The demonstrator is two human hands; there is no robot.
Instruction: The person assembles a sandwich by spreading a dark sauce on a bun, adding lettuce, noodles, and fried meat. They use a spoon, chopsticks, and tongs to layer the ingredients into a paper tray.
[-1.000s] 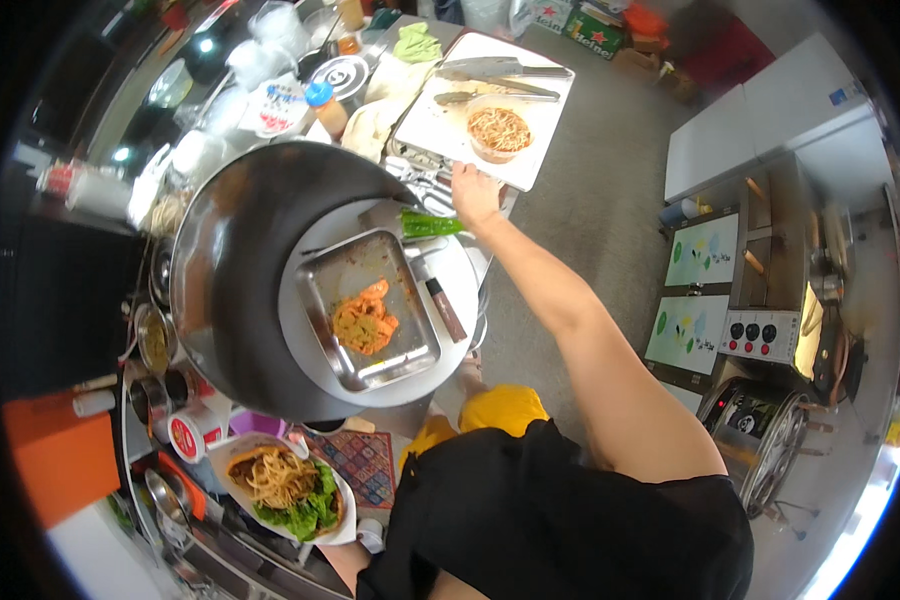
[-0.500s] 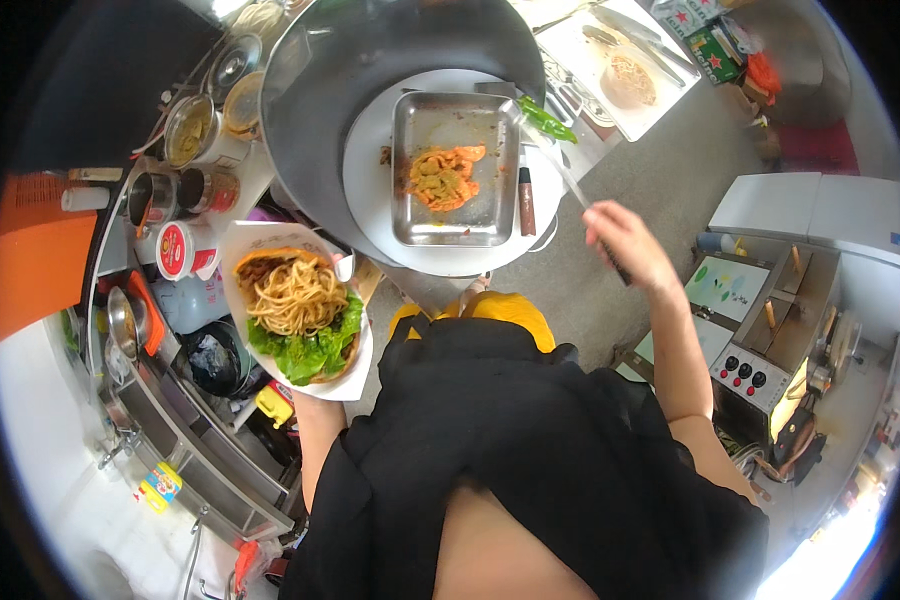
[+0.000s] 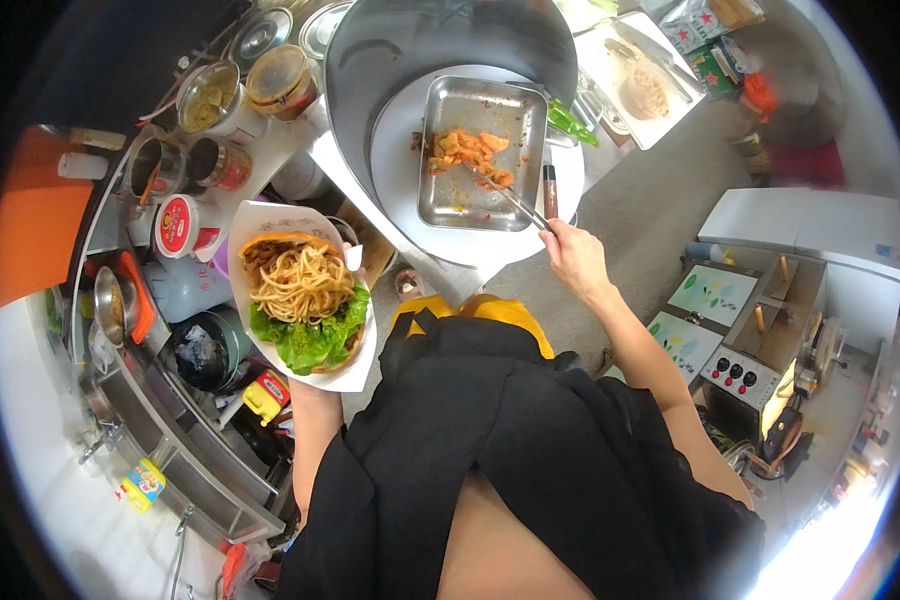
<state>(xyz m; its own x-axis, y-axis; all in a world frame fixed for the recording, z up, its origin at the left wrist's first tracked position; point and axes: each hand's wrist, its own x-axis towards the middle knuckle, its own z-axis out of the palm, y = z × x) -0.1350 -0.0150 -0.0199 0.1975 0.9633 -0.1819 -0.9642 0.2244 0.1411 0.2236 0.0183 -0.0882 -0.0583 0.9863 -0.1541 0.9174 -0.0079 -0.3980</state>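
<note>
While the left grip (image 3: 315, 394) holds a white paper sleeve (image 3: 355, 372) filled with a bun (image 3: 273, 240), glossy noodles (image 3: 305, 290) and ruffled lettuce (image 3: 305, 345), the head view shows the right grip (image 3: 573, 256) wrapped around slim metal tongs (image 3: 523, 208), their tips at soft orange food (image 3: 467, 150) ahead and left, inside a rectangular steel tray (image 3: 470, 207). Earlier, the tongs hang apart from it.

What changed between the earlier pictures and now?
The right hand, first at the white board's edge, picked up a long metal utensil and came back toward the body; the tip is now at the orange food, whose heap has changed shape in the metal tray. The left hand still holds the filled bun.
</note>
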